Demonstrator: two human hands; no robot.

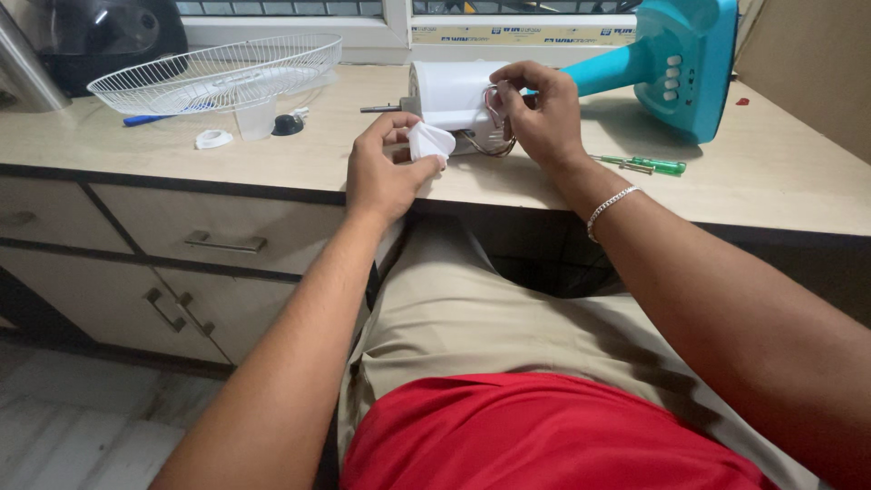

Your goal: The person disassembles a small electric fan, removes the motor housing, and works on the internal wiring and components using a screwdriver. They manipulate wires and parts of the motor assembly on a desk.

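Observation:
A white fan motor housing (446, 93) lies on its side on the beige desk (272, 159), joined to a teal fan stand (676, 63). My left hand (381, 172) pinches a small white plastic piece (429, 142) just below the housing. My right hand (543, 113) reaches behind the housing and holds the thin wires (494, 104) coming out of its back. A silver bracelet (610, 205) circles my right wrist.
A white wire fan guard (218, 71) rests at the back left, over a clear cup (255, 119), a black knob (288, 124), a white ring (213, 139) and a blue-handled tool (150, 118). A green screwdriver (646, 165) lies at right. Drawers (222, 241) sit under the desk.

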